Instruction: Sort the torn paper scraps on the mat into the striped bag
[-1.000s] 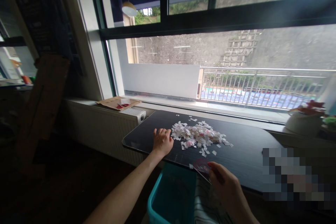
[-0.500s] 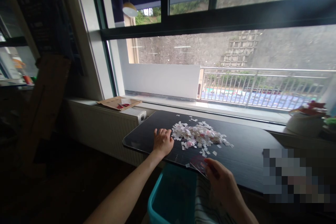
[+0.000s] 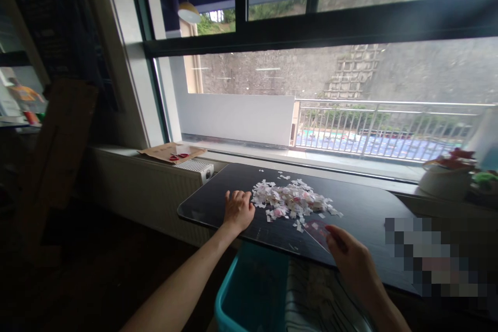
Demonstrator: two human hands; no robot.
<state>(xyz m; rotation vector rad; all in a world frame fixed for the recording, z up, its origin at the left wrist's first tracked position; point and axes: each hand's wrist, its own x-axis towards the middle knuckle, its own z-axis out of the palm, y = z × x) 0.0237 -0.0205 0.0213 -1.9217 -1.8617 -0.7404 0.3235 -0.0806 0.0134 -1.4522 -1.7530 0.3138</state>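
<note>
A loose pile of small white paper scraps [image 3: 291, 198], a few tinged pink, lies on the black table [image 3: 361, 212]. My left hand [image 3: 238, 210] rests on the tabletop at the left side of the pile, fingers slightly bent and apart, with nothing seen in it. Pinched in my right hand [image 3: 352, 254] is a thin see-through plastic sheet [image 3: 317, 233], slanting over the table at the pile's near edge. Some scraps lie by its tip. Below the table's front edge stands a turquoise bin [image 3: 229, 290]; only dim shapes show inside it.
A striped cloth [image 3: 307, 295] is beside the bin. Red-handled scissors [image 3: 179, 156] lie on brown paper [image 3: 155, 151] on the sill, left of the table. A white pot [image 3: 443, 181] with a plant stands at the right. A cardboard piece [image 3: 70, 135] leans at the left.
My right hand has moved right and slightly up with the plastic sheet, away from the front edge above the bin. A scrap near that edge is gone from there. My left hand has hardly moved.
</note>
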